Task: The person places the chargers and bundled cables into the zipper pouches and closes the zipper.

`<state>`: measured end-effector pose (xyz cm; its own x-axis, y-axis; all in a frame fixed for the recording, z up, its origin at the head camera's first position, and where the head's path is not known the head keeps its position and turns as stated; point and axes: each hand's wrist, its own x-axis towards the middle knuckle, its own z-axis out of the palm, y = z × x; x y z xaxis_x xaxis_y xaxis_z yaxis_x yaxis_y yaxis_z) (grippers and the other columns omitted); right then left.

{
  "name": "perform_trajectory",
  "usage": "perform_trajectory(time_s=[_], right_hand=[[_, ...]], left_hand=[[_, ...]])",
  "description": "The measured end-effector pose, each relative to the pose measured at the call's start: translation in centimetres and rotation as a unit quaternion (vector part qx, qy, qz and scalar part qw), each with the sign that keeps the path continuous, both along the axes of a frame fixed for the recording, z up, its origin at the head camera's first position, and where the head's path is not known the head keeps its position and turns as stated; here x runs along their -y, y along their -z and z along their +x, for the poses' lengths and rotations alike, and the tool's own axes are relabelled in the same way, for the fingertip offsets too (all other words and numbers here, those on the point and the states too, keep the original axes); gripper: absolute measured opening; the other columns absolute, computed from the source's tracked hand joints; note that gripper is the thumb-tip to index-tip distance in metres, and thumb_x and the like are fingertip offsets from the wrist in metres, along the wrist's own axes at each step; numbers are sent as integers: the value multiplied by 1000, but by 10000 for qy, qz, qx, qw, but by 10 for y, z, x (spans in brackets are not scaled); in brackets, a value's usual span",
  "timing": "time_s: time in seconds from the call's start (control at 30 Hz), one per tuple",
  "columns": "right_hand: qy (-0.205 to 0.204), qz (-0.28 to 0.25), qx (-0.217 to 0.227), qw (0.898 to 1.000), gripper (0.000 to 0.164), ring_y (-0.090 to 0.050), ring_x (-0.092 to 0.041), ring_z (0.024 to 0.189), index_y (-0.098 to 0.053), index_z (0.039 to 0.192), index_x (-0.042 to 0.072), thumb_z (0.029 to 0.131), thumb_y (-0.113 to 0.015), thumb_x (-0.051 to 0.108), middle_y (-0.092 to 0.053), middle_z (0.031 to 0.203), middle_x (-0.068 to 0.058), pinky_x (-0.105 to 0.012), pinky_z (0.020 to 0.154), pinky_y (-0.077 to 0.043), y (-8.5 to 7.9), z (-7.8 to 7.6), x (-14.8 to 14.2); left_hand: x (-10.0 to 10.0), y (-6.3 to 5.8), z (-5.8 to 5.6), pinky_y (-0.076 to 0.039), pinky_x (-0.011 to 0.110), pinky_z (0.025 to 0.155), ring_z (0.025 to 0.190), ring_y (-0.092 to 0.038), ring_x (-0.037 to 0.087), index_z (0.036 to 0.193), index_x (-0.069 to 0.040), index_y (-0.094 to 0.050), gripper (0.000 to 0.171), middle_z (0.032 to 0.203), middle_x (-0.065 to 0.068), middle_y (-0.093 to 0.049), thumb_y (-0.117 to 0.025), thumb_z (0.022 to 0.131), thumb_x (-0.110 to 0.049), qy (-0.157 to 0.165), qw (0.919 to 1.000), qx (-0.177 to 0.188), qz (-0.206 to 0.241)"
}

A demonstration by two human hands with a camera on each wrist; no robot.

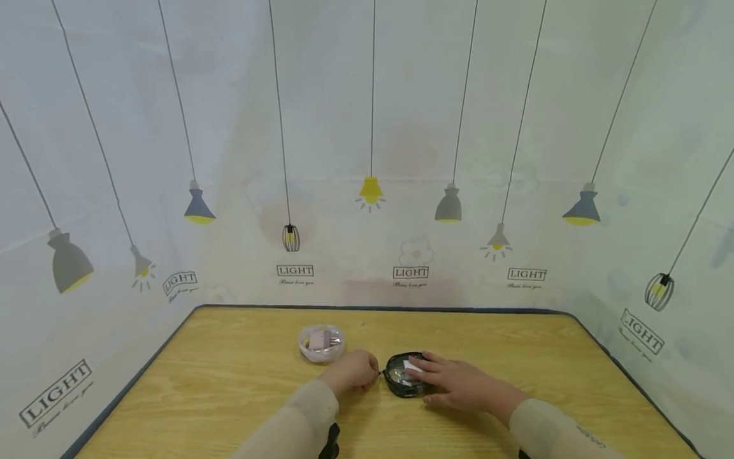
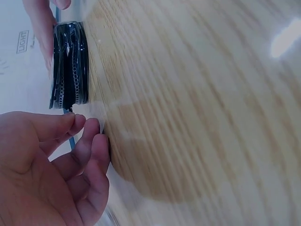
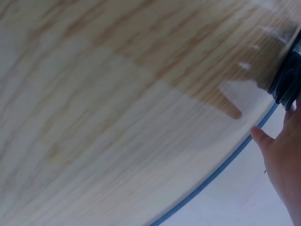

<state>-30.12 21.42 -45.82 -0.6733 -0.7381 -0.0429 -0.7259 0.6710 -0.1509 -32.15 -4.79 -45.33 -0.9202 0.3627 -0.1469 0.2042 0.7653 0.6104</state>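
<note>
A small round zip pouch (image 1: pixel 398 376) with clear faces and black edging lies on the table in front of me. In the left wrist view, its black zipper (image 2: pixel 67 75) runs along the side, with the teeth rows apart. My left hand (image 1: pixel 354 372) pinches the zipper's pull tab between thumb and forefinger at the pouch's left end. The other fingers of that hand are curled near the tabletop. My right hand (image 1: pixel 459 384) rests on the pouch's right part with fingers extended, covering some of it. Something white shows beneath the clear cover by the fingertips.
Behind my left hand stands a clear round bowl (image 1: pixel 304 354) holding a pink charger plug (image 1: pixel 318 340) and other small items. The wood-grain table (image 1: pixel 241 376) ends at a dark edge, where a pale curtain (image 1: pixel 344 127) printed with hanging lamps surrounds three sides.
</note>
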Motion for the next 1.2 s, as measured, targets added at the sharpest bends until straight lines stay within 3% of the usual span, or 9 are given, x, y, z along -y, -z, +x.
perform_trajectory(time_s=[0.27,0.73,0.97,1.2], right_hand=[[147,42,58,9999,63,-19,-29,145,-29,153,33,97,-47,55,-22,159,8,-60,104,-33,5,-2,-2],[221,108,71,9997,63,-19,-27,145,-30,153,32,97,-48,55,-23,159,8,-57,105,-33,-3,1,1],[293,130,-79,9995,63,-24,-28,144,-35,151,33,95,-50,56,-27,157,8,-58,102,-35,-6,-1,3],[186,148,-431,9988,64,-28,-31,142,-37,151,30,95,-50,57,-32,156,4,-54,107,-30,-1,0,6]], left_hand=[[-2,6,2,-40,25,46,50,-53,13,75,-8,-63,15,58,4,-58,-58,89,-4,-29,10000,52,81],[-5,-2,13,-40,22,44,47,-50,12,71,-2,-58,18,54,4,-53,-52,85,7,-19,9969,537,583],[-3,0,5,-41,24,44,47,-52,12,73,-4,-62,16,55,4,-55,-54,86,4,-89,9984,373,409],[-1,3,-4,-42,23,44,48,-51,12,74,-6,-61,18,57,4,-55,-55,89,-1,-203,9988,360,260]])
